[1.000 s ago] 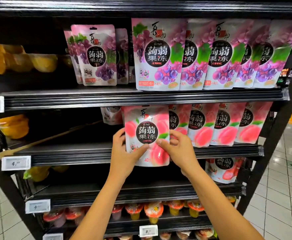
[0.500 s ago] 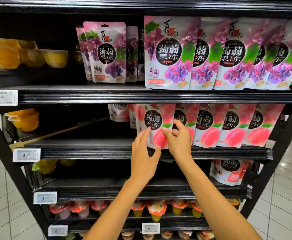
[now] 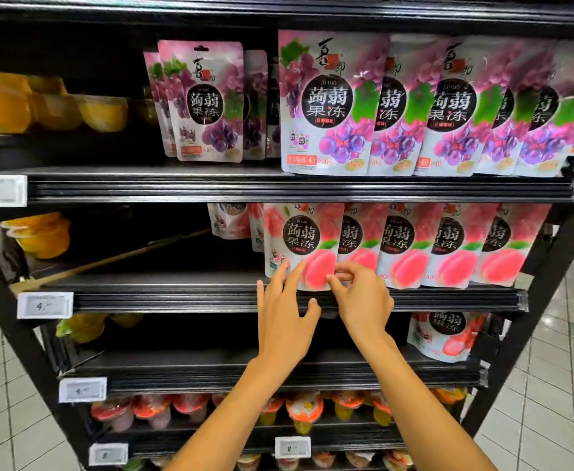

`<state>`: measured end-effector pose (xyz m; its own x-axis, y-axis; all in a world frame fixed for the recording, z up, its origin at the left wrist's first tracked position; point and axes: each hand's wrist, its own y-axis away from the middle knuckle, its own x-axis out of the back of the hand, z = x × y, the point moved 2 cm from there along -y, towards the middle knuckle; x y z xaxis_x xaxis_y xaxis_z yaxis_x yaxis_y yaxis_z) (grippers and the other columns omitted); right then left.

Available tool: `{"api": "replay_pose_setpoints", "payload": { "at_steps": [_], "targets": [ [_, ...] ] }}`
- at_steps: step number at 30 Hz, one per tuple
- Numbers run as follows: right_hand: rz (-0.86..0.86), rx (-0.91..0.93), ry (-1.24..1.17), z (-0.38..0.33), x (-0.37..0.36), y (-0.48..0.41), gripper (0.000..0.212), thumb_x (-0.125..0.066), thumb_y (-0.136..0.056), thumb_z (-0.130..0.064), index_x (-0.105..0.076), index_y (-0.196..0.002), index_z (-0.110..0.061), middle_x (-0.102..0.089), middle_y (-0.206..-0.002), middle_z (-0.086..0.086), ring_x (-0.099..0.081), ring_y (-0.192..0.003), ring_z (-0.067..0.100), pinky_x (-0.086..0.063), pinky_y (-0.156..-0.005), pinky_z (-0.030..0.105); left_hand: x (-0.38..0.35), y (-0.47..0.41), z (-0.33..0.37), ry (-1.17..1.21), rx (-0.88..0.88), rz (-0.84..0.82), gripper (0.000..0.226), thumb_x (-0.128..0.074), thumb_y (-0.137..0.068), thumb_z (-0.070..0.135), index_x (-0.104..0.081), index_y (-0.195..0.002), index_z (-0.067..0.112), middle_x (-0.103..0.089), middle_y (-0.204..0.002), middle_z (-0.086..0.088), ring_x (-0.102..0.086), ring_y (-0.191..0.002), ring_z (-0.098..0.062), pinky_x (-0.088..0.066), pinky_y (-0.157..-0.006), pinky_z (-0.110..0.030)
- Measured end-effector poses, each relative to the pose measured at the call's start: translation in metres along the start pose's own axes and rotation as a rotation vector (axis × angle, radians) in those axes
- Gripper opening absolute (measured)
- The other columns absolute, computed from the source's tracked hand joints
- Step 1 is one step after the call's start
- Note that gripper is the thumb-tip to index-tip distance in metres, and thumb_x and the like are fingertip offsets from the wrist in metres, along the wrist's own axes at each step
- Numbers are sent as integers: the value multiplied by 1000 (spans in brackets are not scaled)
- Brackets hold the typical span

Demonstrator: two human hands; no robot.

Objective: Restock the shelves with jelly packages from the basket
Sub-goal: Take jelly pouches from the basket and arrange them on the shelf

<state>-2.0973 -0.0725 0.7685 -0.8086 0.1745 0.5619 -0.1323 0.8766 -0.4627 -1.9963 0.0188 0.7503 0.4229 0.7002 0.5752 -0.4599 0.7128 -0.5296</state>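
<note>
A pink peach jelly package (image 3: 300,239) stands upright on the second shelf (image 3: 176,297), at the left end of a row of like peach packages (image 3: 411,246). My left hand (image 3: 285,321) touches its lower left with straight fingers. My right hand (image 3: 363,300) is at its lower right corner, thumb tip against the edge and fingers loosely curled. The basket is out of view.
Purple grape jelly packages (image 3: 329,103) fill the top shelf, with yellow cups (image 3: 40,107) to their left. The second shelf's left half is bare. One red package (image 3: 445,334) leans on the third shelf, and fruit cups (image 3: 304,409) line the shelf below. Price tags (image 3: 45,304) are clipped to the shelf edges.
The peach package went from in front of the shelf, held in both hands, onto the second shelf beside the row. My left fingers have straightened and my right hand's grip has loosened.
</note>
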Motion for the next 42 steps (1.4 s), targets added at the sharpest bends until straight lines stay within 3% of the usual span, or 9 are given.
{"api": "replay_pose_setpoints", "payload": {
  "at_steps": [6, 10, 14, 18, 27, 32, 35, 38, 42],
  "targets": [
    [77, 4, -107, 10, 3, 3, 14, -67, -87, -43, -66, -98, -35, -70, -79, -18, -64, -71, 3, -48, -64, 26, 0, 0, 1, -1, -4, -14, 64, -57, -92, 26, -28, -149, 36, -16, -160, 8, -13, -148, -13, 7, -121, -33],
    [259, -81, -191, 23, 20, -5, 25, -65, -89, -42, -60, -110, -28, -59, -68, -21, -58, -65, 5, -28, -54, 15, 3, -3, -5, 52, 26, 2, 62, -56, -93, 25, -29, -148, 38, -13, -160, 9, -11, -149, -19, -3, -122, -36],
    [228, -186, -165, 37, 25, -15, 26, -63, -90, -44, -65, -111, -28, -58, -59, -18, -46, -59, -2, -23, -54, 15, -2, -7, -3, 87, 90, -59, 69, -57, -93, 25, -20, -147, 50, 0, -163, 9, 1, -151, -28, -8, -122, -44],
    [190, -259, -146, 42, 25, -23, 16, -64, -89, -42, -70, -95, -29, -57, -56, -18, -55, -67, 13, -30, -59, 25, -11, -5, 4, 45, 76, -74, 71, -57, -93, 28, -19, -148, 49, 5, -164, 7, 1, -151, -30, -8, -120, -42],
    [224, -268, -148, 63, 44, -27, 18, -61, -91, -47, -68, -100, -33, -60, -59, -17, -54, -70, 12, -36, -69, 31, -18, -7, 12, 65, 70, -81, 69, -59, -92, 28, -23, -148, 48, 0, -163, 5, -6, -150, -29, -25, -117, -52],
    [439, -316, -275, 74, 59, -28, 29, -59, -93, -44, -55, -118, -31, -62, -63, -12, -59, -71, 14, -39, -71, 34, -21, -9, 14, 76, 53, -56, 70, -60, -92, 28, -22, -148, 47, -6, -162, 4, -13, -149, -26, -29, -115, -52],
    [384, -358, -274, 83, 62, -32, 22, -59, -93, -42, -62, -112, -33, -56, -59, -17, -54, -73, 14, -40, -73, 35, -23, -10, 14, 65, 64, -52, 70, -60, -92, 29, -22, -148, 47, -6, -161, 6, -13, -149, -27, -34, -112, -53],
    [373, -432, -294, 91, 66, -39, 15, -60, -92, -40, -67, -101, -30, -60, -66, -14, -62, -83, 22, -37, -69, 32, -26, -11, 15, 43, 62, -52, 71, -60, -91, 31, -22, -149, 46, -5, -161, 8, -13, -149, -27, -37, -110, -53],
    [281, -416, -312, 97, 66, -46, 18, -60, -90, -44, -68, -98, -30, -71, -75, -6, -70, -80, 23, -53, -78, 36, -29, -11, 19, 43, 54, -47, 70, -61, -91, 30, -24, -148, 45, -5, -160, 7, -15, -148, -26, -36, -111, -53]
  ]
}}
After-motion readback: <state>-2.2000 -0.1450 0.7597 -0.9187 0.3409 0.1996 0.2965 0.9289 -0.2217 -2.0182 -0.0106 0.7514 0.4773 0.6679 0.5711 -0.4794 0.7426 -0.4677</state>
